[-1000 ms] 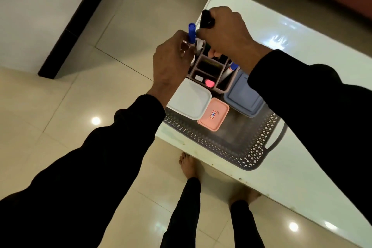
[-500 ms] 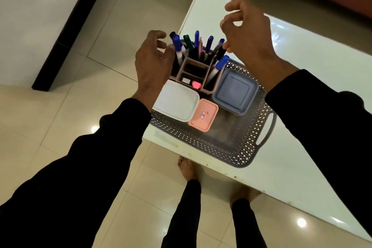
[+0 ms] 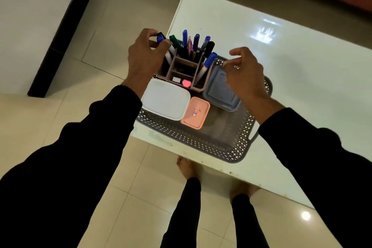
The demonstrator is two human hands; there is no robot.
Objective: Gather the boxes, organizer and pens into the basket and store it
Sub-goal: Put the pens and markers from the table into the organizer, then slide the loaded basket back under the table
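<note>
The left hand (image 3: pixel 144 60) is up at the far left corner of the organizer (image 3: pixel 182 70), fingers curled round a blue-capped pen (image 3: pixel 161 41) that leans out of it. The right hand (image 3: pixel 244 74) hovers over the blue box (image 3: pixel 220 91), fingers loosely curled, holding nothing. Under both hands sits the basket (image 3: pixel 203 147) on the table (image 3: pixel 281 50), near its front edge. Between the wrists lie the white box (image 3: pixel 166 98) and the pink box (image 3: pixel 195 112), the 2 touching. All 3 boxes and the organizer look loaded, so this reads as the last pen going in. To do it well, seat that pen upright and deep so it won't tip. Then take the handles evenly and lift level, because the tall pens make the far end top-heavy.
</note>
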